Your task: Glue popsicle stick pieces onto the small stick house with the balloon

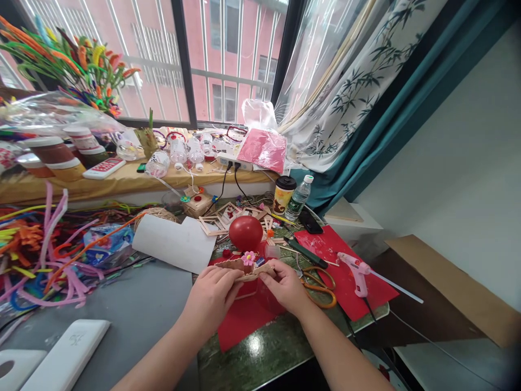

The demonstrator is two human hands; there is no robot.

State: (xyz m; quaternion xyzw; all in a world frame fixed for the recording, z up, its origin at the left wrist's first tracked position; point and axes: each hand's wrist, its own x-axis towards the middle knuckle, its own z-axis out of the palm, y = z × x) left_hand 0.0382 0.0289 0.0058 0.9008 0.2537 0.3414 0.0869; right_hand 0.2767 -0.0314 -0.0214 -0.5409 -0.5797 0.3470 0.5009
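Observation:
Both my hands hold a brown strip with a scalloped edge (233, 264), bent in a curve above the red sheet (230, 328). My left hand (215, 293) closes on its left part, fingers laid along the outside. At the other end, my right hand (285, 285) pinches the strip between thumb and fingers. A pink flower with a yellow centre (248, 258) shows between the two hands. Just behind it sits a shiny red balloon (246, 233). What lies under my fingers is partly hidden.
Orange-handled scissors (321, 288) and a pink glue gun (357, 271) lie to the right. Behind stand a patterned cup (283, 196) and a water bottle (300, 198), near several wooden stick frames (211, 225). Pipe cleaners (61, 260) crowd the left, beside white paper (173, 241).

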